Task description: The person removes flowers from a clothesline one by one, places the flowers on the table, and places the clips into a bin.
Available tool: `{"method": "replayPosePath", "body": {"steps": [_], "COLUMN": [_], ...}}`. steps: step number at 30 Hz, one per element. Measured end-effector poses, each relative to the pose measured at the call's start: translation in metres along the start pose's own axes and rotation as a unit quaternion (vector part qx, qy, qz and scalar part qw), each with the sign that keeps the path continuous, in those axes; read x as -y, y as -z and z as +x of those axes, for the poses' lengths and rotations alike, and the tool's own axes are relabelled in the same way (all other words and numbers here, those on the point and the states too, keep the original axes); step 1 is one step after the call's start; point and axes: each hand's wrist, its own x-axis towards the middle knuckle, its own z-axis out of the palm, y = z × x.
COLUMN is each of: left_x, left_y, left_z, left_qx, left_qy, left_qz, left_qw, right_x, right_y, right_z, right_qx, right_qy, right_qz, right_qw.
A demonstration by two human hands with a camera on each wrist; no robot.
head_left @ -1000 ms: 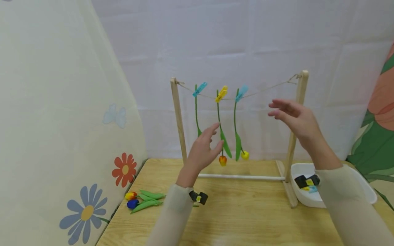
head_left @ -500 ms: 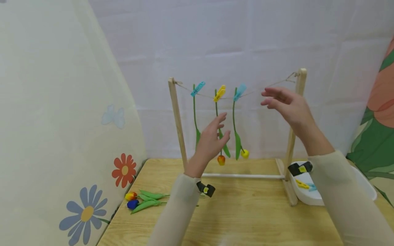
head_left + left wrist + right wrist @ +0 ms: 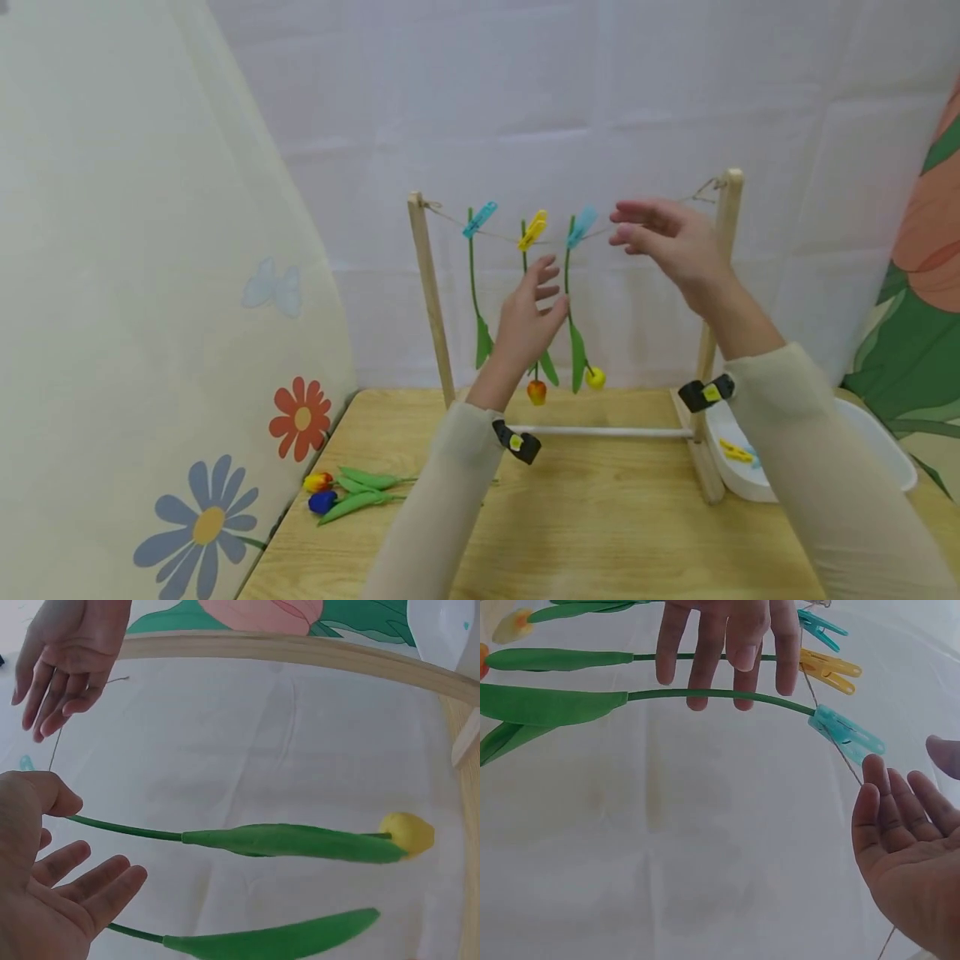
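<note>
A wooden rack (image 3: 423,292) carries a string with three fake tulips hanging head down from pegs. My left hand (image 3: 551,287) is open, fingers straight, at the stems of the middle and right tulips; in the left wrist view its thumb (image 3: 45,796) lies over the stem of the yellow tulip (image 3: 405,832). My right hand (image 3: 626,225) is open, fingertips just right of the right blue peg (image 3: 581,227). The right wrist view shows that blue peg (image 3: 846,733) a little off my right fingertips (image 3: 874,784), with the yellow peg (image 3: 829,671) beyond. Neither hand holds anything.
More fake tulips (image 3: 352,492) lie on the wooden table (image 3: 600,533) at the left. A white tray (image 3: 862,454) with loose pegs (image 3: 735,452) stands at the right, past the rack's foot. A flowered cloth panel (image 3: 150,333) closes the left side.
Both hands have risen toward the string. The right hand moved left to the right blue peg; the left hand moved up along the stems.
</note>
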Motion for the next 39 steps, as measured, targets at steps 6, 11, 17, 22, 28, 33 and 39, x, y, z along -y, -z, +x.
{"method": "replayPosePath", "body": {"steps": [6, 11, 17, 22, 28, 33, 39], "left_x": [0.002, 0.007, 0.007, 0.006, 0.005, 0.006, 0.002], "left_y": [-0.005, -0.009, -0.014, -0.016, -0.015, -0.013, -0.010], "left_z": [0.007, 0.009, 0.013, 0.014, 0.017, 0.015, 0.012], "left_qx": [-0.015, -0.023, -0.042, -0.060, -0.061, -0.048, -0.032], "left_qy": [0.018, 0.014, 0.003, 0.001, 0.013, 0.038, 0.065], "left_qz": [-0.034, -0.050, -0.075, -0.075, -0.084, -0.119, -0.139], "left_qw": [0.9992, 0.9984, 0.9963, 0.9954, 0.9945, 0.9910, 0.9877], "right_x": [0.002, 0.002, 0.004, 0.005, 0.005, 0.004, 0.004], "right_y": [-0.006, -0.010, -0.014, -0.019, -0.025, -0.030, -0.034], "right_z": [0.008, 0.014, 0.020, 0.024, 0.029, 0.031, 0.033], "right_qx": [-0.002, -0.003, -0.007, 0.003, 0.010, 0.012, 0.009], "right_qy": [-0.025, -0.042, -0.061, -0.066, -0.077, -0.097, -0.115], "right_qz": [0.003, 0.023, 0.021, 0.006, -0.004, -0.011, -0.006], "right_qw": [0.9997, 0.9988, 0.9979, 0.9978, 0.9969, 0.9951, 0.9933]}}
